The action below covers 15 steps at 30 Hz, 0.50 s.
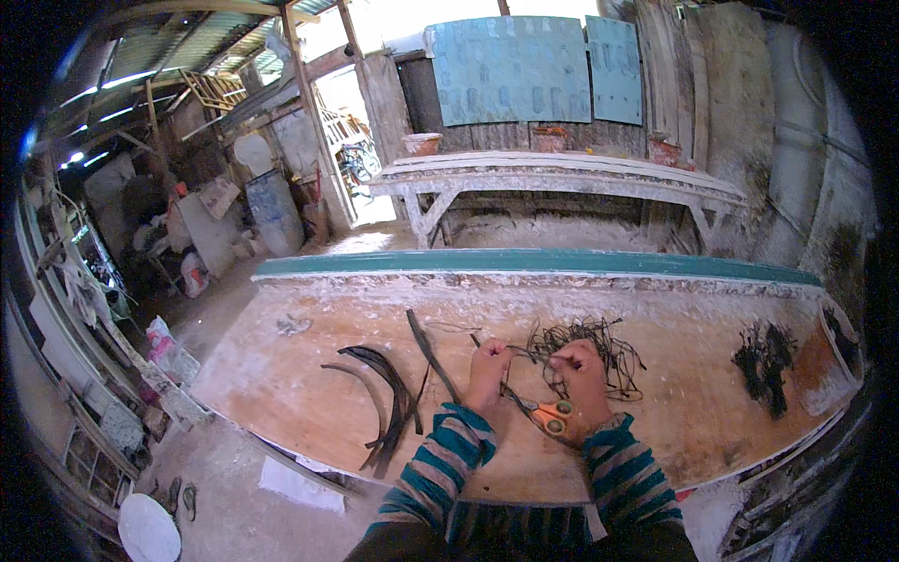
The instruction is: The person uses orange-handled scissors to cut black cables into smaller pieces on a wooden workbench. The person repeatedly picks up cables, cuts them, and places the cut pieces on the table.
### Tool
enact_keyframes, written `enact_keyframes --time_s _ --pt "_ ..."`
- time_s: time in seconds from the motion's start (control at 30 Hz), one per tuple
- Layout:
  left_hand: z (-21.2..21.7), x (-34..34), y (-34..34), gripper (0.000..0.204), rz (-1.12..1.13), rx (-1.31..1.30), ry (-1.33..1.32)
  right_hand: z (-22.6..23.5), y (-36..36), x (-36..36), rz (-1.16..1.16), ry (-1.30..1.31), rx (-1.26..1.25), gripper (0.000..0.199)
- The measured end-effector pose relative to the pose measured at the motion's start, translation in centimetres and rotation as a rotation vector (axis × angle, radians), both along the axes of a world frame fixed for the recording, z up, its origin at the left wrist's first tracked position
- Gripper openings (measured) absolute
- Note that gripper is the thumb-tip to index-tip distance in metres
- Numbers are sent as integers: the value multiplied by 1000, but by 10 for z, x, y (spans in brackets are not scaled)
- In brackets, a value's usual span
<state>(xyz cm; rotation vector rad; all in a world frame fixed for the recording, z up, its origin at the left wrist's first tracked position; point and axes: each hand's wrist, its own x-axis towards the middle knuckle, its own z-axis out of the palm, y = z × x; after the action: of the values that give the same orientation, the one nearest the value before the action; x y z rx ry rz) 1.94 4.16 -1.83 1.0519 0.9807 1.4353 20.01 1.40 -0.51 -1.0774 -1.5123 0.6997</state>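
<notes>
Right hand [582, 370] grips orange-handled scissors [546, 413] and pinches a thin dark strand [529, 353] with the left hand [488, 372], over the wooden bench [300, 393]. Just beyond lies a tangle of strands [590, 351]; curved dark strips [389, 393] lie to the left.

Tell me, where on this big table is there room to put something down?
Bare board lies at the left end of the table, between the curved dark strips and the left edge. Another patch sits between the tangle of thin strands and the dark pile. It is crowded around the hands and the orange-handled scissors.
</notes>
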Motion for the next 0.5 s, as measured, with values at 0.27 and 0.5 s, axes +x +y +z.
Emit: enact_keyframes --time_s 0.27,0.5 --pt "4 -6 1 9 -11 -38 -32 25 -43 -32 562 -109 27 6" --pt "7 0 -7 5 -157 67 83 37 -35 -9 495 -51 -150 5"
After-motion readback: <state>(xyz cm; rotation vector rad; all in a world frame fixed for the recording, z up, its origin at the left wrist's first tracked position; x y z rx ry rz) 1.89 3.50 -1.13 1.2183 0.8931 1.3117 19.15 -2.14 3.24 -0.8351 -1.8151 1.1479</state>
